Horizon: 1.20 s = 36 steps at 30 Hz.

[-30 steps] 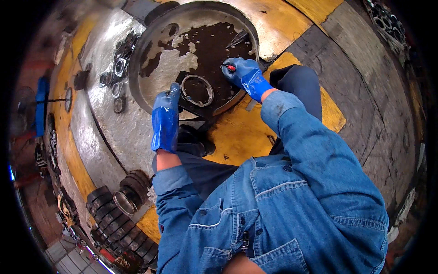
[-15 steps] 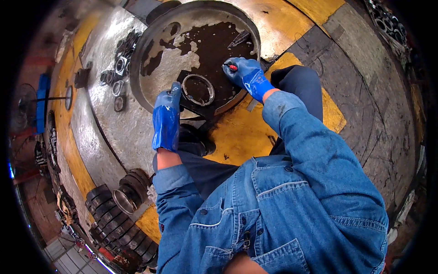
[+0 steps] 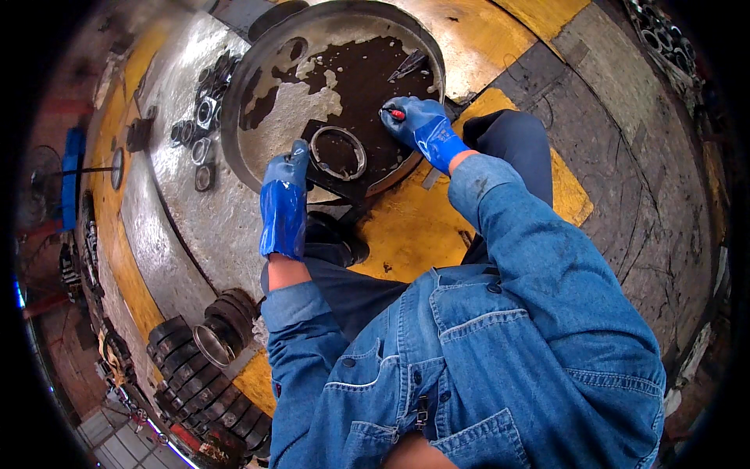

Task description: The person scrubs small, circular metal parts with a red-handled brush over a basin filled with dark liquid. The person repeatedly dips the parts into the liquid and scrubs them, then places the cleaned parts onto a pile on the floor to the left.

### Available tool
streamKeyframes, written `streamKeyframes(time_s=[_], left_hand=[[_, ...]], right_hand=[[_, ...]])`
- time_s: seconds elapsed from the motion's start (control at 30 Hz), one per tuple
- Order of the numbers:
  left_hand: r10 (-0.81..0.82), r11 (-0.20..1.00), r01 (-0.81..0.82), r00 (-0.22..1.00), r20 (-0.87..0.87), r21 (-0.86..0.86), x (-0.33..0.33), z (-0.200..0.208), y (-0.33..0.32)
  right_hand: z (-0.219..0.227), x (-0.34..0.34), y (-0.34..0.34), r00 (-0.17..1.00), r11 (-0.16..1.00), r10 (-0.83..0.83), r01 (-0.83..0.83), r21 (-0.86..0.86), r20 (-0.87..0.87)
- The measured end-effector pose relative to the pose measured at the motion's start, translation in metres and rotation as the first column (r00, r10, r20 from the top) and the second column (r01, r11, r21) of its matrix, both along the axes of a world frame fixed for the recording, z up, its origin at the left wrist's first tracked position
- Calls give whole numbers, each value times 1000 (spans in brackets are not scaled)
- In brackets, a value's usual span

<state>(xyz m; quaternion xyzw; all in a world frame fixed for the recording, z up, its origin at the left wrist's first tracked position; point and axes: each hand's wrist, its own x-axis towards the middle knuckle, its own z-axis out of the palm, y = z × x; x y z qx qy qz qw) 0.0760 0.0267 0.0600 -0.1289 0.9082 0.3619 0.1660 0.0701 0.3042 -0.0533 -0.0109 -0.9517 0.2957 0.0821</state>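
Observation:
Blue gloves cover both of my hands. My left hand (image 3: 287,166) grips the left edge of a dark metal part (image 3: 332,184) at the near rim of a big round pan (image 3: 233,152). A bright metal ring (image 3: 362,161) shows on the top face of that part. To the right of the ring, over the pan, my right hand (image 3: 422,125) is closed around a small tool with a red handle (image 3: 397,115). The tool's tip and the exact kind of tool are hidden. Dark liquid (image 3: 367,78) covers much of the pan's bottom.
A dark pointed object (image 3: 408,66) lies in the pan's far right side. Several metal rings and nut-like parts (image 3: 201,148) stand left of the pan. Ribbed dark cylinders (image 3: 199,383) lie at the lower left. More round metal parts (image 3: 664,39) fill the far right corner.
Hardly anything differs. Both hands keep their places, and the metal part with the ring has barely shifted.

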Motion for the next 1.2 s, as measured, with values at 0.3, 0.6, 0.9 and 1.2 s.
streamKeyframes(time_s=[0.3, 0.6, 0.9, 1.2], left_hand=[[-40, 965, 49, 998, -38, 258, -2, -12, -8], [20, 710, -87, 994, 104, 699, -22, 28, -20], [525, 604, -43, 773, -356, 796, -162, 98, -88], [-317, 921, 275, 940, -123, -275, -11, -78, 35]], right_hand=[[-12, -3, 2, 992, 995, 43, -54, -88, -120], [-20, -3, 0, 997, 999, -26, 23, -39, -66], [-21, 4, 20, 973, 997, -70, 73, 3, -219], [-12, 0, -1, 987, 996, -13, -2, -92, -162]])
